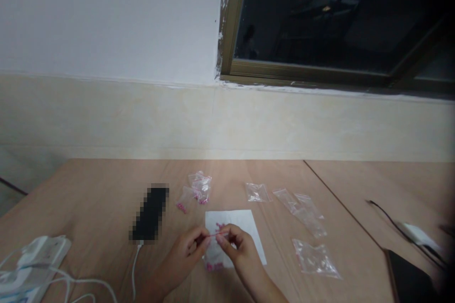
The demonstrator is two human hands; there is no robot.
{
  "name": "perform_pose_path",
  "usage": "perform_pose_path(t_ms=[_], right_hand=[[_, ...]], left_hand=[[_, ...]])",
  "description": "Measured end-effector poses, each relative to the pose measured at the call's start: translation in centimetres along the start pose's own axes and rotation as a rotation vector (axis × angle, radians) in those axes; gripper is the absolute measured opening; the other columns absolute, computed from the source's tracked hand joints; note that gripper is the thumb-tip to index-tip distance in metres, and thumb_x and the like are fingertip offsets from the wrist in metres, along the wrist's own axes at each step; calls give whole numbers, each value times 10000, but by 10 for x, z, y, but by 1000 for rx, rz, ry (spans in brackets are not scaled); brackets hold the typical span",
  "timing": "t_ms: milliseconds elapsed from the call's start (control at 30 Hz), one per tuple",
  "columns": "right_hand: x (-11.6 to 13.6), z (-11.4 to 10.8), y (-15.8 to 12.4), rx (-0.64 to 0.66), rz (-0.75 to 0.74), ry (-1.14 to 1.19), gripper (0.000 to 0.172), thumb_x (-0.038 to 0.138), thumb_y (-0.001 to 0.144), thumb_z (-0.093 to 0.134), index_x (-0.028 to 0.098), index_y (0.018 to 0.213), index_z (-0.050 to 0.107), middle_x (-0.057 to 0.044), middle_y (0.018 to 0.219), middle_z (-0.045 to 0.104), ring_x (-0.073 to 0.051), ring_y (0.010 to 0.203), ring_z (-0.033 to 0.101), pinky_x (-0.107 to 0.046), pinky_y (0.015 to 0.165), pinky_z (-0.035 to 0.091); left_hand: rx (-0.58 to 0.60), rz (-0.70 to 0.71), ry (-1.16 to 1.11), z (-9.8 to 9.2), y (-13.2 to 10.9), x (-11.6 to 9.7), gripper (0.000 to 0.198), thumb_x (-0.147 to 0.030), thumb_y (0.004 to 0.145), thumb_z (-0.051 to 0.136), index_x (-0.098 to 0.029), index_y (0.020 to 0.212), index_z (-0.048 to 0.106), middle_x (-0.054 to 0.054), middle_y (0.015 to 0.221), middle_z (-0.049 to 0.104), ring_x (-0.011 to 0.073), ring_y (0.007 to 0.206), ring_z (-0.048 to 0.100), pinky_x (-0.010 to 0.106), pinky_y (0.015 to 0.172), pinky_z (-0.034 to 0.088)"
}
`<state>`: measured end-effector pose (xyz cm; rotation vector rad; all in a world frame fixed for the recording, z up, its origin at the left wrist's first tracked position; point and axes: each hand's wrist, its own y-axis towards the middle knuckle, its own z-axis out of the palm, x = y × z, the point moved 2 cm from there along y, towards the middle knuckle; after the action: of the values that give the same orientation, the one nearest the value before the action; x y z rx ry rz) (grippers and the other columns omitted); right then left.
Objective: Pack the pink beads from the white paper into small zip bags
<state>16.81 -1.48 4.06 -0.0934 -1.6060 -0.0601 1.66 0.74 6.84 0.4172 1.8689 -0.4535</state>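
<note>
Between my two hands runs a thin red string (212, 235), held taut just above a white sheet of paper (254, 239). My left hand (192, 248) pinches its left end between thumb and fingertips. With a similar pinch, my right hand (236, 246) grips the right end. Small pink beads (219, 225) lie on the paper behind the fingertips. More pink beads (214, 266) sit at the paper's near edge, in what looks like a clear bag. Whether a bead is on the string between the fingers is too small to tell.
Clear zip bags with pink beads (201, 187) lie beyond the paper. Other clear bags (316, 259) are spread to the right. A phone (149, 213) on a white cable lies left, near a power strip (46, 260). A dark flat object (408, 277) and black cable (391, 222) are far right.
</note>
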Motion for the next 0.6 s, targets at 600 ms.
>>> perform_pose_path(t_ms=[600], right_hand=[[-14,-8,7,33,56,267,423,524,594,696,193,502,451,39,510,471,-115,520,435,-275,598,388]], left_hand=[[68,-31,15,-11,-7,6,283,-413,850,439,-181,709,519,-45,656,434,120,640,420,209,590,326]])
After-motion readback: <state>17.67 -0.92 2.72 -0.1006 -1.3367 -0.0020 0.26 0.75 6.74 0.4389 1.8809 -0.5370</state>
